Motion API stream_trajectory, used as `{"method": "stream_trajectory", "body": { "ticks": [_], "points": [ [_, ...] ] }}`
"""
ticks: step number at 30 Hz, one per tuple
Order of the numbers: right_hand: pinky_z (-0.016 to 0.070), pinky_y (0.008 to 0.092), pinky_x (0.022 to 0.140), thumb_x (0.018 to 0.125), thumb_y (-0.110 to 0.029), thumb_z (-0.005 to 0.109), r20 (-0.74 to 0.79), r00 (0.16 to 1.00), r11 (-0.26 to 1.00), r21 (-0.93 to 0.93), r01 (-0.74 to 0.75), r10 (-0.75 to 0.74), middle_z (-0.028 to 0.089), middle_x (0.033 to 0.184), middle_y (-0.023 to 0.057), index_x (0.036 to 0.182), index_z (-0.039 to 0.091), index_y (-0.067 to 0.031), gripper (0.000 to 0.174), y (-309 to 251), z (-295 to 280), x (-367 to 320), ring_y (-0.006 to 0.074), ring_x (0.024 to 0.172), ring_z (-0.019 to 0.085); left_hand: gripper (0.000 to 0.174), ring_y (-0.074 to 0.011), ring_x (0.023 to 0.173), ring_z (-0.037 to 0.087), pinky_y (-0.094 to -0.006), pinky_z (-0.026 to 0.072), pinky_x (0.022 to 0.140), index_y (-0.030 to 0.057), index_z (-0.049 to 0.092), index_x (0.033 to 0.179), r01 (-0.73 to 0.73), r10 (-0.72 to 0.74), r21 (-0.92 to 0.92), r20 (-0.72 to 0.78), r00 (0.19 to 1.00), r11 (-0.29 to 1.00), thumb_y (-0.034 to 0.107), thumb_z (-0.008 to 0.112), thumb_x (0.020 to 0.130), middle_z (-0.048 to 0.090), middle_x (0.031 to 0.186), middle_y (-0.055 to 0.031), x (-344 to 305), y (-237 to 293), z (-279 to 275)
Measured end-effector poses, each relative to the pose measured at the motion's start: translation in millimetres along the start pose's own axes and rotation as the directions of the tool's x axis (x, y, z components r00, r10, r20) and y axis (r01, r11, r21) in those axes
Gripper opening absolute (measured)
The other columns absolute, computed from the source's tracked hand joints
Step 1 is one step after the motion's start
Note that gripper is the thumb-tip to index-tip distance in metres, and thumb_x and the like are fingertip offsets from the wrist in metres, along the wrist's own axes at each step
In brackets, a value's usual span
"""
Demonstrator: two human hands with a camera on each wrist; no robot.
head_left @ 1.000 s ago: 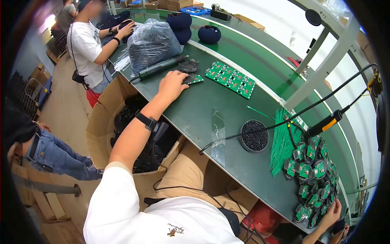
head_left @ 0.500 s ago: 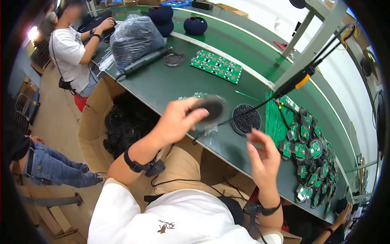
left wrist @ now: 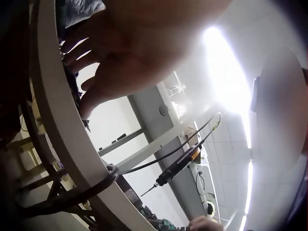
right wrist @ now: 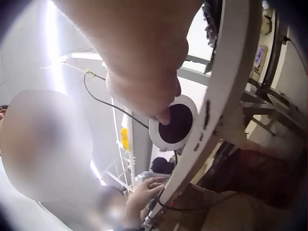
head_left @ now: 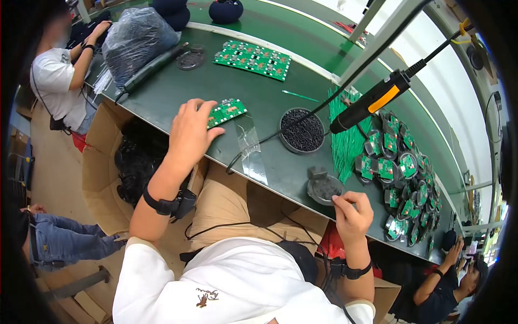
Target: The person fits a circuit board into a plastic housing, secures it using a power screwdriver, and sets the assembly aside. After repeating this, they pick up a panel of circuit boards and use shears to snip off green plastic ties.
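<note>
My left hand [head_left: 190, 132] is at the left end of a small green circuit board [head_left: 226, 112], fingers spread and thumb held apart near the board's lower edge. Low at the front edge of the table, my right hand [head_left: 353, 215] pinches the rim of a round grey plastic housing [head_left: 325, 189] between thumb and fingers. A raised tab stands on the housing's far side. From the right wrist view, its underside shows a dark round centre [right wrist: 176, 124] inside a pale ring. Another round housing [head_left: 190, 58] lies far back on the table.
A larger circuit board panel [head_left: 253, 59] lies at the back. A tub of black screws [head_left: 302, 130], green cable ties [head_left: 345, 146] and a pile of housings with boards [head_left: 402, 183] stand right. An electric screwdriver [head_left: 372, 102] hangs above. A carton [head_left: 100, 151] stands left; people work nearby.
Half a second ago my left hand held the round housing; now my right hand pinches it. My left hand has moved back left to the small circuit board.
</note>
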State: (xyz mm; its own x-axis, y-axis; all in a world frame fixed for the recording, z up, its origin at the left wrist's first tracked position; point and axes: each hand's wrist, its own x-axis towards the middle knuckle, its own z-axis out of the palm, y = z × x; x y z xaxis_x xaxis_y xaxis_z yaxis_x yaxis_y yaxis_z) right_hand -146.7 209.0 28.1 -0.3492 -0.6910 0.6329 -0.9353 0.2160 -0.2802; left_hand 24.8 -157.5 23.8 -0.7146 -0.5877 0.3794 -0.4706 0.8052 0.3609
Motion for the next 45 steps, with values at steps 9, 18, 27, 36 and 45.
{"method": "stream_trajectory", "body": {
  "ticks": [9,18,27,36,45],
  "points": [
    [0.053,0.0427,0.084,0.076,0.004,0.073,0.052,0.955,0.957,-0.024,-0.291,0.292,0.068,0.112,0.0136,0.114,0.069,-0.002,0.039,2,-2,2,0.0353,0.097,0.063,0.053,-0.0325,0.107,0.066,-0.0399,0.0531,0.092,0.0038,0.067,0.122,0.012,-0.015,-0.205,-0.015,1.0,0.979,0.006,0.086,0.072,0.067,0.113,-0.0146,1,0,4],
    [0.042,0.0525,0.108,0.077,-0.003,0.075,0.429,0.899,0.996,0.05,0.069,-0.084,0.067,0.131,0.0051,0.123,0.069,-0.0062,0.046,-22,21,38,0.0294,0.116,0.062,0.059,-0.0277,0.107,0.068,-0.0363,0.0556,0.091,0.0037,0.067,0.125,-0.131,0.135,-0.535,-0.032,0.99,0.834,0.001,0.085,0.068,0.067,0.119,-0.0138,-37,62,-35],
    [0.0544,0.043,0.098,0.067,-0.003,0.087,0.16,0.984,0.941,0.316,-0.124,0.076,0.061,0.139,0.0208,0.132,0.061,-0.0044,0.07,-49,7,53,0.0341,0.117,0.067,0.037,-0.0335,0.098,0.066,-0.0399,0.0561,0.082,0.0006,0.064,0.117,-0.276,0.449,-0.713,0.061,0.892,0.645,0.006,0.077,0.083,0.063,0.115,-0.0145,-59,105,-19],
    [0.0592,0.0313,0.068,0.079,-0.002,0.085,0.203,0.954,0.799,0.524,-0.295,0.22,0.077,0.096,0.013,0.098,0.062,-0.0032,0.03,-58,35,5,0.0236,0.081,0.077,0.019,-0.0331,0.081,0.069,-0.0413,0.0555,0.07,0.0017,0.064,0.102,-0.312,0.531,-0.694,0.118,0.839,0.648,0.007,0.074,0.086,0.069,0.093,-0.0126,-95,116,-2],
    [0.0579,0.0293,0.063,0.082,-0.005,0.085,0.084,0.966,0.888,0.38,-0.259,0.246,0.078,0.09,0.0111,0.096,0.06,-0.0019,0.03,-70,46,0,0.0221,0.073,0.076,0.008,-0.0321,0.067,0.067,-0.0407,0.0518,0.059,0.0013,0.064,0.094,-0.235,0.397,-0.614,0.14,0.907,0.754,0.005,0.07,0.091,0.066,0.078,-0.013,-103,120,3]
  ]
}}
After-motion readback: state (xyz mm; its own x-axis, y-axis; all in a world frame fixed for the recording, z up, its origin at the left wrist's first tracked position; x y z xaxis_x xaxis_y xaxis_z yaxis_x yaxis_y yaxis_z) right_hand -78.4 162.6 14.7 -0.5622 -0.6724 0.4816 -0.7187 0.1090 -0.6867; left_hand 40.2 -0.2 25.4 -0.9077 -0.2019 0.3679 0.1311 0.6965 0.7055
